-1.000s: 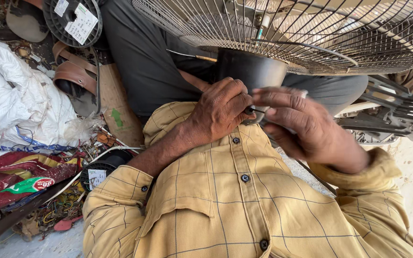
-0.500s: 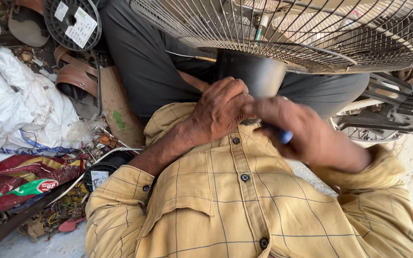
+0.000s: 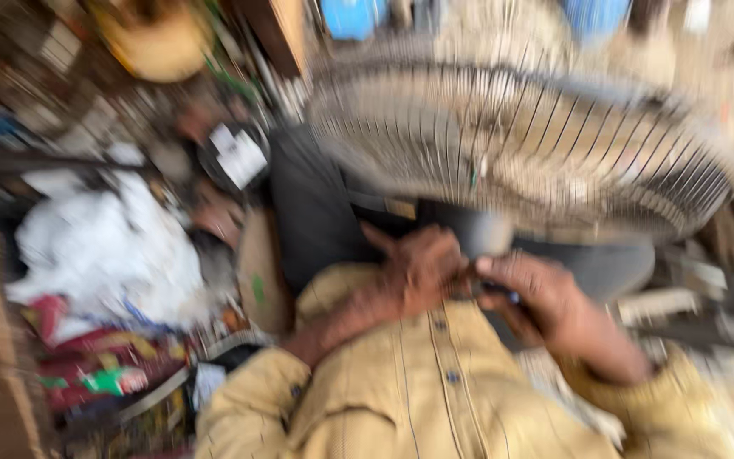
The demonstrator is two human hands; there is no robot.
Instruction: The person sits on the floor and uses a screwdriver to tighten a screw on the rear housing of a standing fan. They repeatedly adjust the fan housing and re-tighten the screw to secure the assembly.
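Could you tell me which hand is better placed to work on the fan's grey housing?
Probably the right hand: its fingers seem to pinch a small blue-tipped thing just below the grey housing; the left hand curls alongside.

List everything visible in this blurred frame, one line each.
fan guard: one, grey wire, upper centre-right
fan motor housing: one, grey, below the guard
white bag: one, white, left
red wrapper: one, red with green, lower left
small dark object: one, bluish, too blurred to identify, at right fingers
trousers: dark grey, centre
shirt: yellow check, bottom
left hand: at motor housing
right hand: on small dark object
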